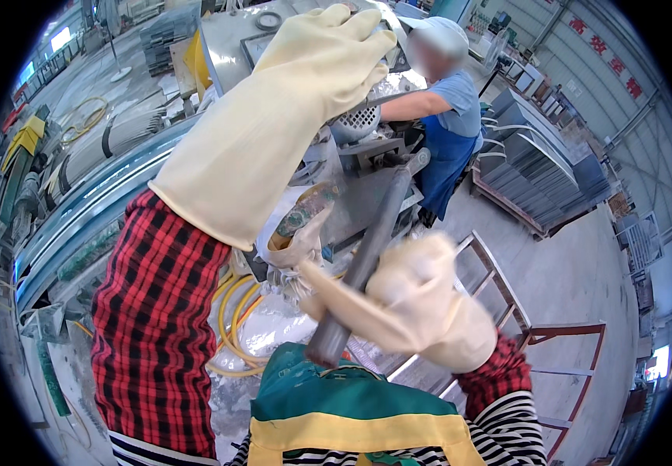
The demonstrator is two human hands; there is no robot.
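My left hand [328,58], in a long cream rubber glove, reaches up over the metal machine top [223,46]. Its fingers are stretched out and slightly apart; whether the palm touches anything is hidden. Lower down, my right hand [429,291], in a similar glove and smeared by motion, is closed around the lower part of a thick grey bar [379,225]. The bar slants up to a rounded metal joint [419,161] on the machine. Below my left forearm is a green-stained cylindrical part with pale cloth [305,213] around it.
Across the machine stands a co-worker in a blue apron [445,167], one arm reaching to it. Stacked grey slabs [542,159] stand at right. A rusty metal frame [565,330] is on the floor at lower right. Yellow hoses [235,326] coil below my left arm.
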